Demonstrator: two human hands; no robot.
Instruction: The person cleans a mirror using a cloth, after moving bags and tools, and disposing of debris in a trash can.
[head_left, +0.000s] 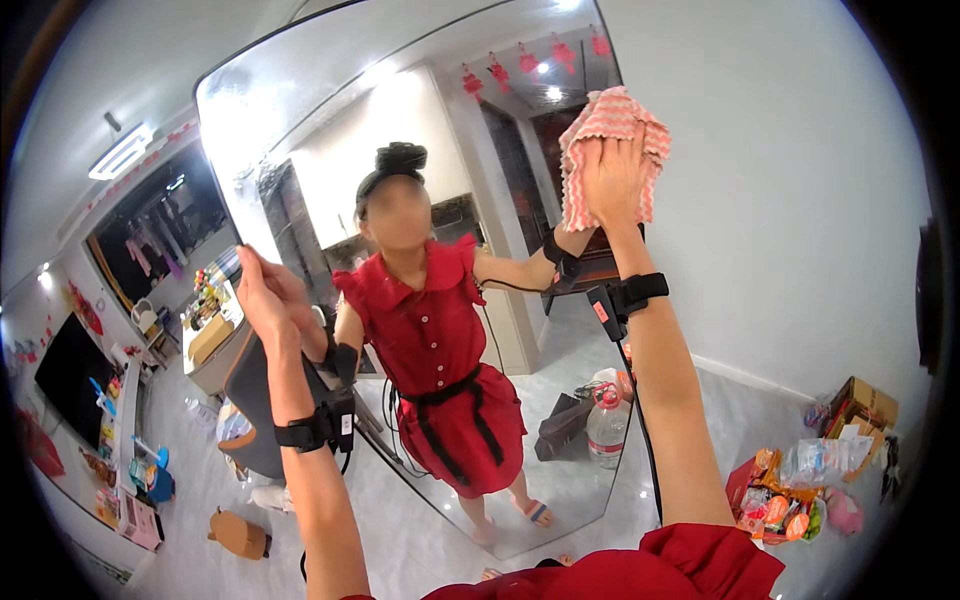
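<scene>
A tall full-length mirror (420, 97) with a thin dark frame stands tilted in front of me. My left hand (264, 296) holds its left edge, fingertips at the frame. Near the upper right edge, my right hand (619, 176) presses a pink-and-white striped cloth (615, 112) against the glass. The cloth hangs partly past the frame, and its lower part spreads under my palm. Black straps with small devices circle both wrists. In the glass appears a reflection of a person in a red dress, a large water bottle and a kitchen area.
At the right on the floor lie a red box of packaged snacks (772, 502), a cardboard box (862, 401) and a pink plush toy (844, 510). To the left are a dark grey chair (259, 405), a small brown stool (238, 534) and a cluttered table (196, 371).
</scene>
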